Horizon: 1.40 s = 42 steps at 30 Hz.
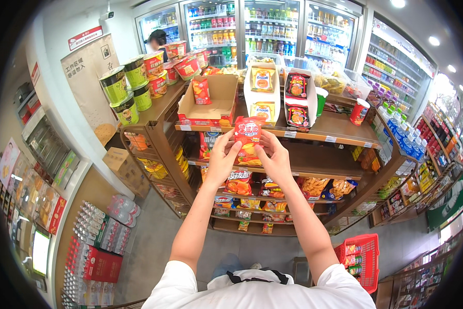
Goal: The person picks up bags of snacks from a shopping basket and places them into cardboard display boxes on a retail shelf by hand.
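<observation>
Red snack bag (248,135), grasped at its sides by the left hand (222,157) and right hand (274,157), is before the brown shelf rack (321,160), apparently yet to be set down, while 1 red packet (201,91) already stands in the open carton (224,96)

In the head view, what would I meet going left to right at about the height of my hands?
Brown cardboard carton → left hand → shiny red snack packet → right hand → blue-and-clear plastic bottles.
</observation>
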Motion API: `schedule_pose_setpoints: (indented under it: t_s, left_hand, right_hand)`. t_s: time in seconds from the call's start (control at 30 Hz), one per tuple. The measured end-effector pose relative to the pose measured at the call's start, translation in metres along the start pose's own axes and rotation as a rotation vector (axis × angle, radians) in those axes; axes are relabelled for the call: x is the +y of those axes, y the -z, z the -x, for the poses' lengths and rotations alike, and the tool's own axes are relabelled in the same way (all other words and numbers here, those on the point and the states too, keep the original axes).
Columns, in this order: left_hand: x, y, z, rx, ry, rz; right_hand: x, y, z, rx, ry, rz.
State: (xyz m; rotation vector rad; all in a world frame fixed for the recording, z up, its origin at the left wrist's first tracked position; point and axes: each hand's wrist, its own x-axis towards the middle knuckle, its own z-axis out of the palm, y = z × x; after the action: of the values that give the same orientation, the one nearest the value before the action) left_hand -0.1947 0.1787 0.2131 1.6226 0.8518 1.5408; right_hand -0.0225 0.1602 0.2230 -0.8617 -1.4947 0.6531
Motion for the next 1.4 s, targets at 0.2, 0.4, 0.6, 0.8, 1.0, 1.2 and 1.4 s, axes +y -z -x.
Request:
schedule_pose_setpoints:
  t_s: [0.2,0.4,0.6,0.8,1.0,1.2,1.4]
  left_hand:
    - [-0.006,-0.006,-0.017,0.028,0.04,-0.165]
    - [-0.016,0.008,-0.068,0.036,-0.089,-0.134]
    - [-0.017,0.032,-0.117,0.103,-0.077,-0.072]
    - [-0.034,0.067,-0.165,0.128,-0.153,-0.146]
    - [-0.071,0.102,-0.215,-0.021,-0.106,-0.239]
    - [-0.098,0.113,-0.249,-0.083,0.031,-0.128]
    - [-0.123,0.118,-0.263,-0.074,0.143,-0.27]
  right_hand:
    - [0.015,0.002,-0.011,0.079,0.006,0.032]
    - [0.002,-0.012,-0.056,0.113,-0.016,0.062]
    - [0.021,-0.047,-0.105,0.185,0.05,0.2]
    - [0.03,-0.088,-0.152,0.2,0.093,0.105]
    - [0.073,-0.108,-0.19,0.231,0.144,0.295]
    - [0.086,-0.125,-0.224,0.199,-0.026,0.223]
    - [0.097,-0.138,-0.248,0.073,-0.223,0.483]
